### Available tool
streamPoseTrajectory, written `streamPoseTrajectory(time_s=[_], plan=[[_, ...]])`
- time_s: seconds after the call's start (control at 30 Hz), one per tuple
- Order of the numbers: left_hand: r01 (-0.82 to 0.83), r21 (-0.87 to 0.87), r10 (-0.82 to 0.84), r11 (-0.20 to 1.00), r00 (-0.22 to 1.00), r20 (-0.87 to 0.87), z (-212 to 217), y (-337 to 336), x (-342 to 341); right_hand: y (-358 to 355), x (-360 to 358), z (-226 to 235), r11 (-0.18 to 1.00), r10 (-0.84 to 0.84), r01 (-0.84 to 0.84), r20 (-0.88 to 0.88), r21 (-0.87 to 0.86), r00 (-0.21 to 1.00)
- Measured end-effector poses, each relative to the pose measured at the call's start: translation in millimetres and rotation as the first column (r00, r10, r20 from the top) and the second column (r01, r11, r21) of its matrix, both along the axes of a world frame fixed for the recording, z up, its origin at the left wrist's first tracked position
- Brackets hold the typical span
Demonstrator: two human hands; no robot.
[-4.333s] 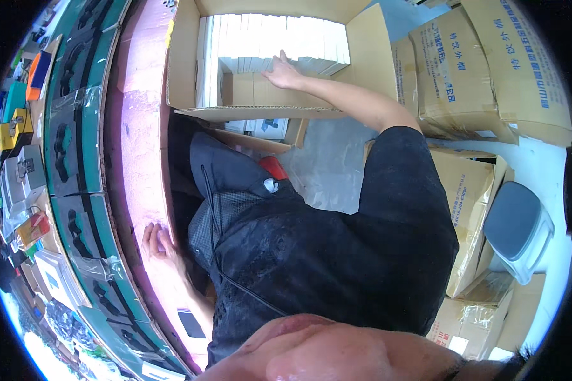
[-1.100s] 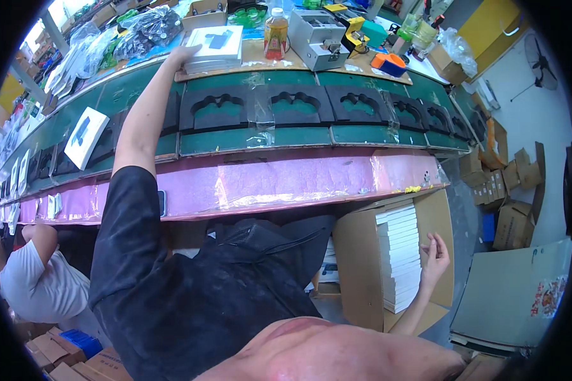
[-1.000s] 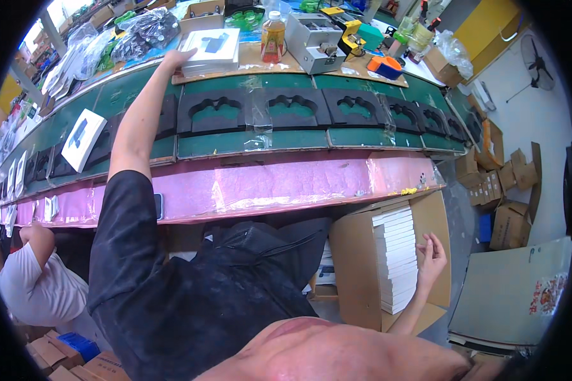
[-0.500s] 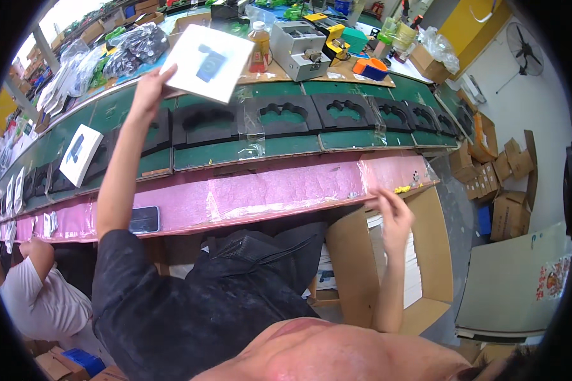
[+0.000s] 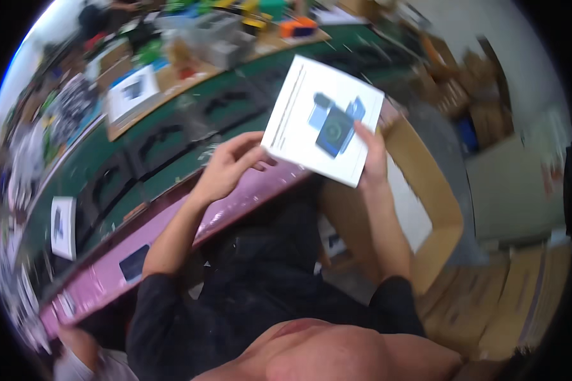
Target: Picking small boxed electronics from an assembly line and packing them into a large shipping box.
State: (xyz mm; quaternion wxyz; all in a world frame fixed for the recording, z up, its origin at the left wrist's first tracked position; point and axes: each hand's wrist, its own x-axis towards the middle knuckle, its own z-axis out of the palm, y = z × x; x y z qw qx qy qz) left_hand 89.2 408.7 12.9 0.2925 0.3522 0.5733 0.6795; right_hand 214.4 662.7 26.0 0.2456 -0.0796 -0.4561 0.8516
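A flat white box (image 5: 290, 120) with a printed picture of a dark blue device is held up in front of me, tilted. My right hand (image 5: 374, 155) grips its right edge, thumb lying over the printed face. By the box's lower left corner is my left hand (image 5: 225, 170), its fingers apart and loosely bent. Blur hides whether those fingertips touch the corner. Below my right forearm stands an open carton (image 5: 448, 219) with white content (image 5: 408, 206) inside. Another white printed box (image 5: 135, 94) lies on the board at the back left.
The green bench (image 5: 162, 190) carries black cut-out foam trays (image 5: 156, 147). Along its near side runs a pink-covered ledge (image 5: 235, 204) with a phone (image 5: 135, 262). One white box (image 5: 63, 225) stands on the bench at left. Closed cartons (image 5: 508, 298) are at lower right; a co-worker's arm (image 5: 79, 346) shows at lower left.
My left hand has come down and right from the back of the bench, without the box it gripped. My right hand, empty before, has risen and holds a white box. The view has turned.
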Motion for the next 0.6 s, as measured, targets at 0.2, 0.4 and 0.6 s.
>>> streamPoseTrajectory(time_s=[0.2,0.4,0.6], plan=[[-0.126,-0.377,0.001,0.917,0.949,-0.316,-76.0,15.1,18.2,134.8,82.4,-29.2,0.936,0.014,-0.095,-0.233,-0.338,0.972],[-0.170,-0.343,-0.049,0.924,0.836,-0.546,-101.4,28.9,36.1,165.3,167.6,-42.5,0.942,-0.204,0.130,-0.218,-0.310,0.954],[-0.169,-0.380,-0.057,0.909,0.855,-0.516,-113.8,26.3,30.2,173.4,227.1,-30.6,0.892,-0.446,0.439,0.045,0.108,0.894]])
